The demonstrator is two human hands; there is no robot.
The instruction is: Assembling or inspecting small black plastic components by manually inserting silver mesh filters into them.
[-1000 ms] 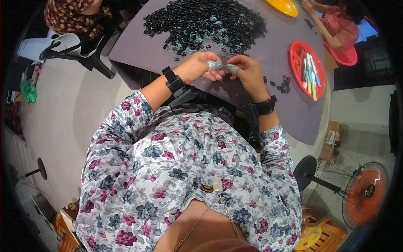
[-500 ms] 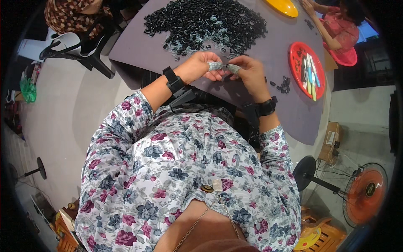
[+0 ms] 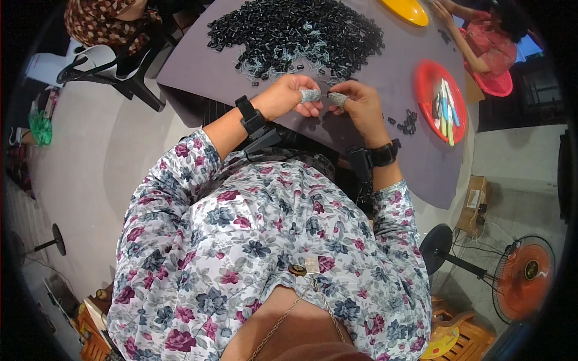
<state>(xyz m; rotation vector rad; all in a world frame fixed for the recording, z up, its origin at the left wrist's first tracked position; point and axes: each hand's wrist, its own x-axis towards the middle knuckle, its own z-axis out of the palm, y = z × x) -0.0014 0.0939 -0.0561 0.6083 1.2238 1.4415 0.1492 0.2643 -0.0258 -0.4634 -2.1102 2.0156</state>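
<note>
My left hand [image 3: 288, 97] is raised over the near edge of the table, thumb and forefinger pressed together; whatever they hold is too small to make out. Facing it, my right hand [image 3: 360, 108] pinches a small black piece [image 3: 329, 94] between thumb and forefinger. Grey wrapping covers both thumbs. A narrow gap separates the two sets of fingertips. Just beyond them spreads a large heap of small black pieces [image 3: 289, 30], with thin grey-clear bits [image 3: 304, 51] mixed in at its near side. A few loose black pieces [image 3: 407, 122] lie to the right of my right hand.
A red tray [image 3: 425, 75] on the table's right side holds several knife-like tools [image 3: 447, 111] and black bits. Beyond it are a yellow plate [image 3: 408, 11] and another person's arm [image 3: 460, 45]. A dark chair [image 3: 144, 78] stands at left; an orange fan [image 3: 525, 280] is at lower right.
My hands have drawn slightly apart, so the gap between their fingertips is wider. The black piece stays at my right fingertips.
</note>
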